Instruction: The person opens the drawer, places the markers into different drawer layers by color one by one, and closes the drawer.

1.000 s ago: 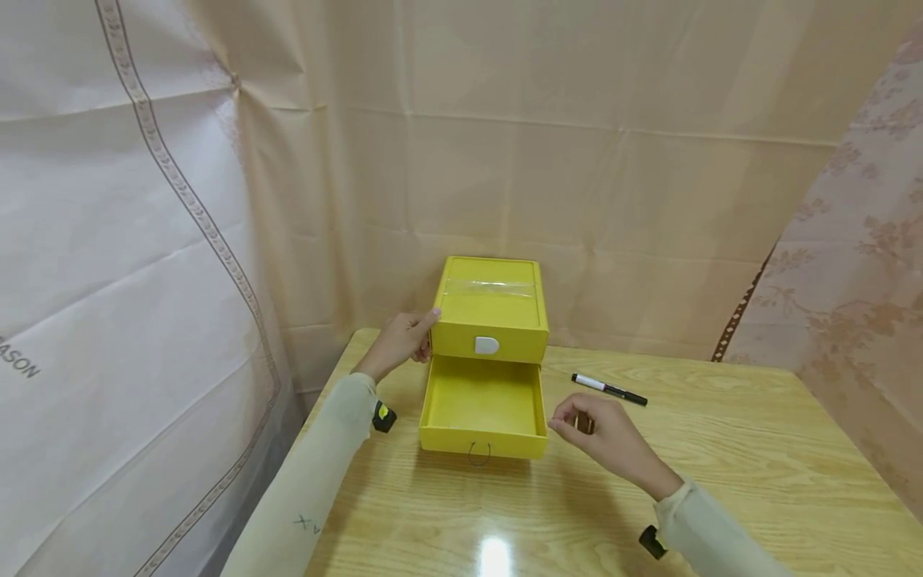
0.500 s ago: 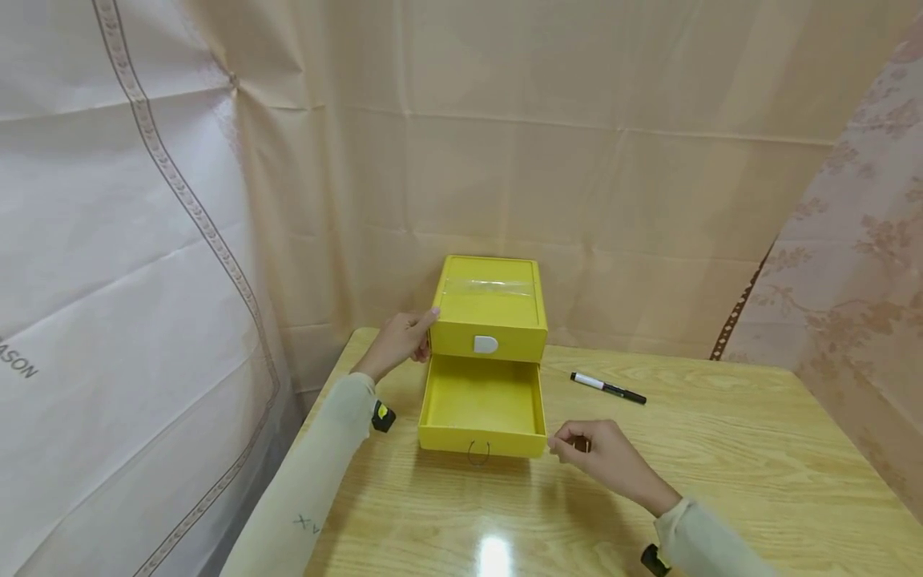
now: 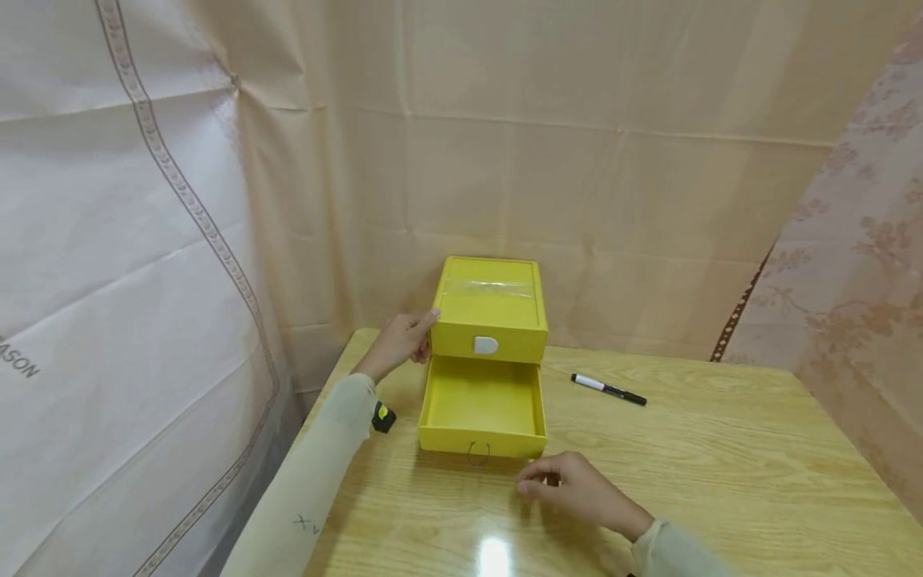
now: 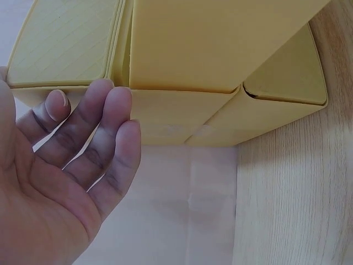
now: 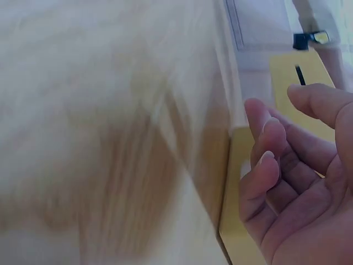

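While the left hand [image 3: 400, 340] steadies the yellow box [image 3: 490, 308], thumb on its top by the front left corner, bent fingers at the side wall, the right hand [image 3: 573, 486] hovers by the front right corner of the open drawer [image 3: 447, 439]. Right fingers loosely curled, gap between thumb and index, nothing seen in them; contact with the drawer, can't tell.

Box stands at the back edge of the tabletop [image 3: 707, 457], nearer the back left corner, close to the cloth [image 3: 505, 160]. Open drawer juts toward the front edge, nothing in it; top drawer [image 3: 450, 340] with white tab [image 3: 486, 345] is closed. Marker [image 3: 609, 389] lies right of the box, toward the back edge.

Risks, my judgement: drawer sticks far out, so pulling it further could drop it from its slot or tip the box forward, with only the left hand's light hold against that. Pushing at one corner instead of mid-front could skew and jam it. Left fingertips sit near the slot, so a sliding drawer could pinch them. Thin loop [image 3: 469, 455] on the drawer front could slip from or snag a finger. Marker could roll if a sleeve bumps it.
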A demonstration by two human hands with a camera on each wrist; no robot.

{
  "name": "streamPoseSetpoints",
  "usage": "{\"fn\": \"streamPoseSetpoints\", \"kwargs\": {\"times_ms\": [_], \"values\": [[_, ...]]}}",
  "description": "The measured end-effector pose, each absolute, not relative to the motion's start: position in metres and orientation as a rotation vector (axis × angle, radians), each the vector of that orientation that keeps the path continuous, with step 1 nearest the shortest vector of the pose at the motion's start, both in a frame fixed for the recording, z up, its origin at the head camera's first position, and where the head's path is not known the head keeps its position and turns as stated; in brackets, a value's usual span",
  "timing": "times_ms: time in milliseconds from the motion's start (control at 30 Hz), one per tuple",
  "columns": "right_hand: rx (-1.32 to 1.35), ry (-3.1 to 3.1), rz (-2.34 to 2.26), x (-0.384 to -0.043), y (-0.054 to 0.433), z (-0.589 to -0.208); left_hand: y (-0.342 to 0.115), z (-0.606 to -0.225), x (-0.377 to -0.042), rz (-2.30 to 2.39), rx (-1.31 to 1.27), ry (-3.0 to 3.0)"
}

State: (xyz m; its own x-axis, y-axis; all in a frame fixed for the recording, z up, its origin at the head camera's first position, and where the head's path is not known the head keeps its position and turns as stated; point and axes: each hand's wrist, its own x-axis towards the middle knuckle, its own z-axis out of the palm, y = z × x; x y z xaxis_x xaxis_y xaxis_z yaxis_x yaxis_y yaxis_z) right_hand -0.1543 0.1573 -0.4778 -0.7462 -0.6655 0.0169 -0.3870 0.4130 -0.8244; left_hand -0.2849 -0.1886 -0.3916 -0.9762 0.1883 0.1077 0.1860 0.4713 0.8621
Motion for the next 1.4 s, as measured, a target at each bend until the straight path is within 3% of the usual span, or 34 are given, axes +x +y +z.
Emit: {"fn": "streamPoseSetpoints", "kwargs": {"times_ms": [600,1400], "values": [[-0.61,2.081,-1.556,-0.147,0.106,-0.479,-0.188,-0.393,-0.285,1.59,0.34,2.696],[-0.389,2.019,-1.76,-0.145,0.088,-0.478,-0.187,-0.393,-0.287,1.599,0.324,2.672]]}}
